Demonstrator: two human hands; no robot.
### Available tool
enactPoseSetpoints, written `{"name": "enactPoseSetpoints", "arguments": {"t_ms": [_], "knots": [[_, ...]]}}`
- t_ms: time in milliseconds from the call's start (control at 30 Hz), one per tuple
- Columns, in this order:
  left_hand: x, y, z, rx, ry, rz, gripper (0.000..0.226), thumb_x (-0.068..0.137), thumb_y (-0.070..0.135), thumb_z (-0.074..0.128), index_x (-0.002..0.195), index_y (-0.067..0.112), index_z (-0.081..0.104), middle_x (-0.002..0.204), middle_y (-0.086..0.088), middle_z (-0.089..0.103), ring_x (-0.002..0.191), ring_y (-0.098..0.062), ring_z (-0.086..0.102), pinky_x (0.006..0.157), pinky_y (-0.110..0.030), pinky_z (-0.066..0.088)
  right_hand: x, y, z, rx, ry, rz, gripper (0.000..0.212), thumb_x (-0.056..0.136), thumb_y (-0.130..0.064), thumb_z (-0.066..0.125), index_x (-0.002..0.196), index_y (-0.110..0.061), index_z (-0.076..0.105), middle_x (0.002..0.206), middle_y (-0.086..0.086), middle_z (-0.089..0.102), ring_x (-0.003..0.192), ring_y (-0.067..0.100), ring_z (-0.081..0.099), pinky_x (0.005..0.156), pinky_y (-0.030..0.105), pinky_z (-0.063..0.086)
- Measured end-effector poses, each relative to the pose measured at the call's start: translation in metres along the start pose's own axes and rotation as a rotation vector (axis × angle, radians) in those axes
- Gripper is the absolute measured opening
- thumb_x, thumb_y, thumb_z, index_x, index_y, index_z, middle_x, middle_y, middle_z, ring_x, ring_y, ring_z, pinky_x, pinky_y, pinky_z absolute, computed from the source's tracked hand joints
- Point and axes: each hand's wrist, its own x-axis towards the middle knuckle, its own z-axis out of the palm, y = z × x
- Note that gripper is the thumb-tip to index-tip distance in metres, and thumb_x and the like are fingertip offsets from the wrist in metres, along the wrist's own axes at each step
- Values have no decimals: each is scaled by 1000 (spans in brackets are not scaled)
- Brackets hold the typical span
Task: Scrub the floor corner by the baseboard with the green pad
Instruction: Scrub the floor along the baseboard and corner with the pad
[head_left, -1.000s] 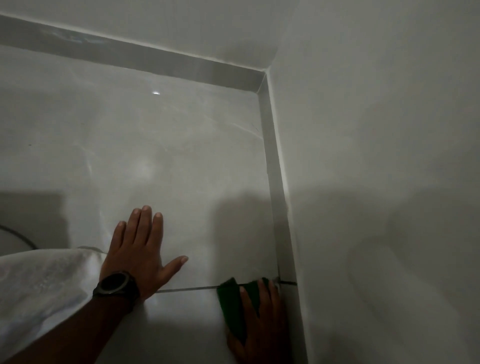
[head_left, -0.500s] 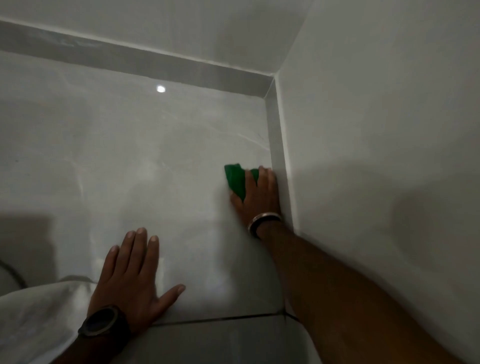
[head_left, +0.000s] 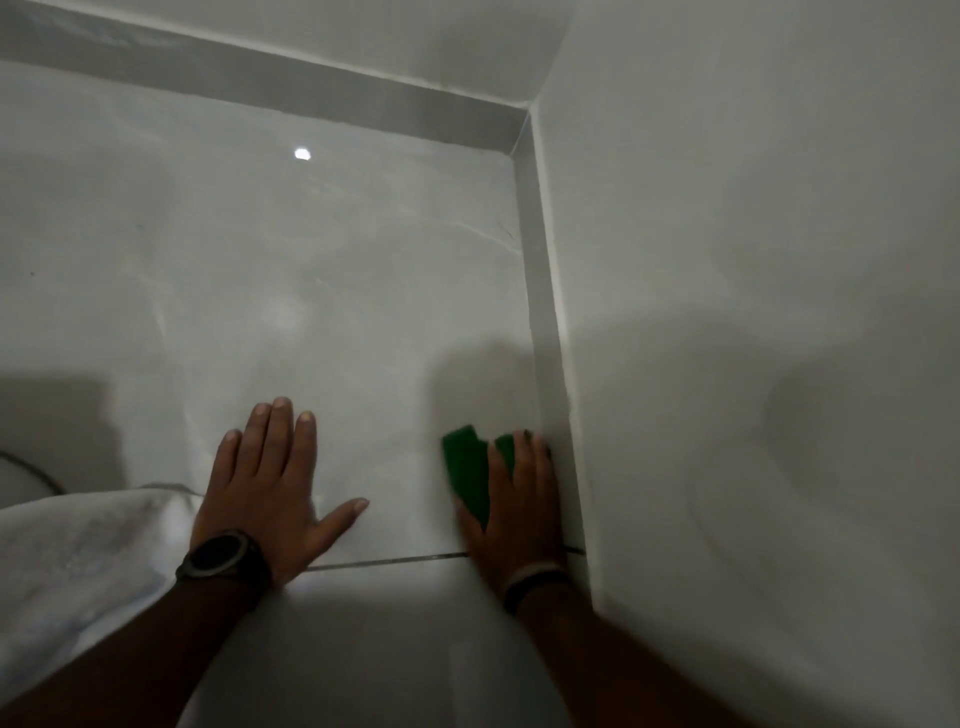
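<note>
A green pad (head_left: 467, 467) lies flat on the pale glossy floor tile (head_left: 322, 291), close to the grey baseboard (head_left: 545, 332) along the right wall. My right hand (head_left: 511, 506) presses down on the pad, fingers over its near half, little finger against the baseboard; it looks blurred. My left hand (head_left: 270, 483), with a dark watch on the wrist, rests flat on the tile to the pad's left, fingers spread, holding nothing. The floor corner (head_left: 519, 135) sits farther ahead, where the two baseboards meet.
White walls (head_left: 753, 312) close the space on the right and at the back. A dark grout line (head_left: 395, 560) crosses the floor under both hands. White cloth (head_left: 78, 561) covers the lower left. A ceiling light reflection (head_left: 302, 154) shines on the tile.
My right hand has pulled the green pad back along the baseboard, from nearer the corner to just ahead of the grout line. My left hand stays planted on the tile.
</note>
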Motion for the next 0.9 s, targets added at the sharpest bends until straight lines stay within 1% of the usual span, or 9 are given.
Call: {"name": "enactPoseSetpoints", "arguments": {"t_ms": [100,200,267,367,433,533,633,733,900], "knots": [[-1,2,-2,-5,5,0,110,84,83,39,157,1,28,165,-28,24,153,-44,17,120,-59,18,-87,4,11,26,3,-2,80,80,-50,61,145,-11,38,157,18,25,145,40,16,113,49,20],[-1,3,-2,-7,2,-5,110,85,83,37,157,1,27,165,-27,23,154,-43,16,121,-59,18,-150,13,29,6,35,-16,80,81,-63,56,142,-14,38,155,14,26,143,39,21,110,46,23],[-2,3,-2,-13,1,-4,110,85,84,36,158,1,26,165,-27,23,154,-43,16,121,-59,18,-170,17,37,-55,88,-25,82,79,-72,52,137,-14,42,148,15,35,146,34,15,111,47,23],[-2,4,-1,-9,6,-3,110,86,84,34,158,1,25,166,-27,22,155,-42,15,122,-58,17,-173,18,40,-86,159,-72,82,79,-75,50,136,-17,43,142,16,39,147,33,13,109,50,26],[-2,4,0,-2,8,-4,110,86,84,33,158,1,25,166,-26,21,155,-42,14,123,-58,16,-159,11,36,-33,121,-156,79,81,-72,49,139,-19,42,146,15,37,143,37,21,106,53,29],[-2,3,1,13,-5,1,111,87,85,31,159,1,23,167,-26,19,155,-42,12,123,-58,16,-112,-12,25,46,15,-256,76,81,-60,57,144,-20,41,152,14,32,141,39,23,111,54,26],[-1,2,2,16,-10,2,111,87,85,31,159,1,24,167,-27,19,155,-43,13,122,-59,17,-42,-29,18,67,-1,-188,76,78,-53,62,144,-21,42,150,15,34,141,39,24,112,58,26],[-1,2,2,12,-5,6,110,87,84,35,158,0,26,166,-27,20,155,-43,14,122,-60,18,25,-31,12,67,-12,-153,71,79,-50,58,142,-20,43,149,18,36,141,41,25,112,58,24],[0,1,4,-7,25,9,109,86,81,41,157,0,31,166,-27,23,154,-43,17,121,-60,19,131,-19,-2,13,-7,-41,69,78,-51,49,139,-18,48,146,21,40,137,43,28,109,58,27]]}}
